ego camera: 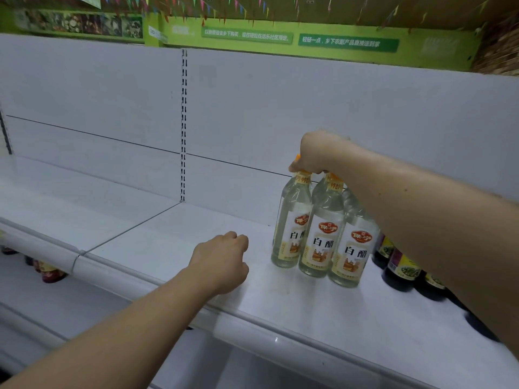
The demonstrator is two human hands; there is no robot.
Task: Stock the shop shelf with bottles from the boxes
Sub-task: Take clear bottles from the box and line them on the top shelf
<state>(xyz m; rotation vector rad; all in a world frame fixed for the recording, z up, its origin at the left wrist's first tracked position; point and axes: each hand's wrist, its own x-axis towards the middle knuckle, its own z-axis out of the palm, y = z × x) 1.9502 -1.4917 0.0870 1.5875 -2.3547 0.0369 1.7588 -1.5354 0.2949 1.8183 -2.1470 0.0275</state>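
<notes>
Right fingers [297,164] atop clear bottles [323,234]

My right hand [314,153] mostly hides the caps of the clear bottles [320,242]. At four o'clock my forearm [427,220] covers most dark bottles [401,269]; their labels blur.

So the shelving was plain white metal gondola stuff: a white back panel [98,88] with a thin dark horizontal seam [92,133] across it, and a slotted upright strip [184,122] splitting it into two bays. The shelf [157,242] was white too, with a joint line [132,228] between sections and a rounded glossy front rail [134,273] catching a bit of light. Another white shelf [42,299] sat underneath. Up top ran a bright green header board [280,37] with white Chinese text, a strip of food photos [78,23] on the left, colourful bunting [196,4] above, and something straw-like [497,51] in the right corner. Lighting was soft and even.
</notes>
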